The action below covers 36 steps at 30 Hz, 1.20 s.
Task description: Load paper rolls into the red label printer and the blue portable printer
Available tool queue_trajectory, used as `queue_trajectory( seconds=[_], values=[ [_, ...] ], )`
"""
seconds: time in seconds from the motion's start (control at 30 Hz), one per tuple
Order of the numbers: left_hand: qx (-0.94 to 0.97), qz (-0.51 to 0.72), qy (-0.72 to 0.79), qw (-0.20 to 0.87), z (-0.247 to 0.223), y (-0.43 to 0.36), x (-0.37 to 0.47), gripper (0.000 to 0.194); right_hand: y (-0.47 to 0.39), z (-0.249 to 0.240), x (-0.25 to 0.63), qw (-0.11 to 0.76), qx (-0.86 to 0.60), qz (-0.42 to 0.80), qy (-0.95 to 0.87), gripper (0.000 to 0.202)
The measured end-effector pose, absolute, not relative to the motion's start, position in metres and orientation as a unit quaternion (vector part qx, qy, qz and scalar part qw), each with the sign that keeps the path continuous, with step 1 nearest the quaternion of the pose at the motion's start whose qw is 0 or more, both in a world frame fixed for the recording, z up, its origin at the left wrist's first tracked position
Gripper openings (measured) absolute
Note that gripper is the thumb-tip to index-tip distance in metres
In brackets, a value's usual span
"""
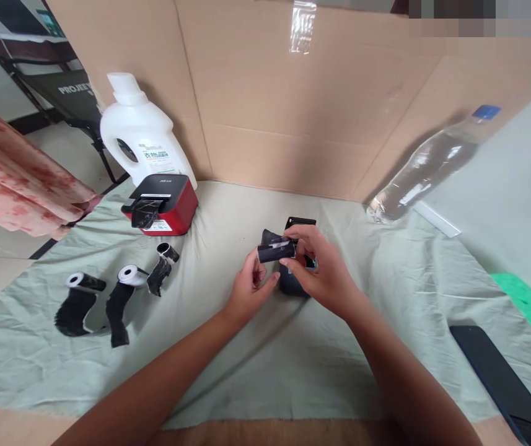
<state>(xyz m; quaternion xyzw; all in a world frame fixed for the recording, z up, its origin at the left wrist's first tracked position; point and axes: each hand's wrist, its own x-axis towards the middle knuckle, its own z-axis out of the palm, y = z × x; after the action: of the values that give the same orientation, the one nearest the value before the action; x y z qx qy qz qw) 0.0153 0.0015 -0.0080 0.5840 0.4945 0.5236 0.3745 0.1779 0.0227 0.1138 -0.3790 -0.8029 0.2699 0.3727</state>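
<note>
A small paper roll (276,251), blackened on the outside with a loose strip curling up behind it, is held above the cloth. My right hand (318,263) pinches its right end between thumb and fingers. At the left end, the curled fingers of my left hand (250,285) touch the roll, while the thumb points below it. Behind and beneath the roll stands a small dark device (293,285) with its lid (301,220) raised; my right hand and the roll hide much of it.
Left lie several partly unrolled blackened rolls (130,274) near a red and black label printer (181,207). Behind it stands a white detergent bottle (147,133). A clear plastic bottle (427,167) leans against the cardboard wall (269,93). A phone (502,378) lies right.
</note>
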Motion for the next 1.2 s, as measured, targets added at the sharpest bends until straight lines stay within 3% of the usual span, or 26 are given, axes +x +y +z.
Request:
queue_trajectory(
  seconds=[0.33, 0.4, 0.47, 0.5, 0.6, 0.73, 0.8, 1.2],
  values=[
    [0.551, 0.557, 0.500, 0.368, -0.008, 0.000, 0.014, 0.074, 0.020, 0.119, 0.182, 0.369, -0.388, 0.303, -0.788, 0.039],
    [0.573, 0.571, 0.497, 0.314, -0.004, -0.001, 0.011, 0.056, 0.020, 0.123, 0.187, 0.369, -0.389, 0.343, -0.771, 0.038],
    [0.608, 0.578, 0.478, 0.259, 0.001, -0.003, 0.010, 0.020, 0.022, 0.128, 0.192, 0.370, -0.393, 0.372, -0.755, 0.037],
    [0.625, 0.576, 0.465, 0.248, 0.003, -0.005, 0.011, 0.019, 0.023, 0.130, 0.195, 0.371, -0.401, 0.377, -0.748, 0.037],
    [0.640, 0.525, 0.448, 0.338, 0.011, -0.015, 0.023, 0.046, 0.029, 0.132, 0.204, 0.359, -0.448, 0.351, -0.740, 0.034],
    [0.550, 0.398, 0.465, 0.568, 0.021, -0.032, 0.052, 0.046, 0.045, 0.115, 0.219, 0.317, -0.518, 0.318, -0.728, 0.027],
    [0.514, 0.362, 0.463, 0.625, 0.025, -0.035, 0.064, 0.046, 0.054, 0.099, 0.227, 0.306, -0.543, 0.317, -0.715, 0.025],
    [0.468, 0.361, 0.495, 0.637, 0.017, -0.024, 0.069, 0.044, 0.076, 0.032, 0.224, 0.254, -0.561, 0.205, -0.760, 0.020]
  ],
)
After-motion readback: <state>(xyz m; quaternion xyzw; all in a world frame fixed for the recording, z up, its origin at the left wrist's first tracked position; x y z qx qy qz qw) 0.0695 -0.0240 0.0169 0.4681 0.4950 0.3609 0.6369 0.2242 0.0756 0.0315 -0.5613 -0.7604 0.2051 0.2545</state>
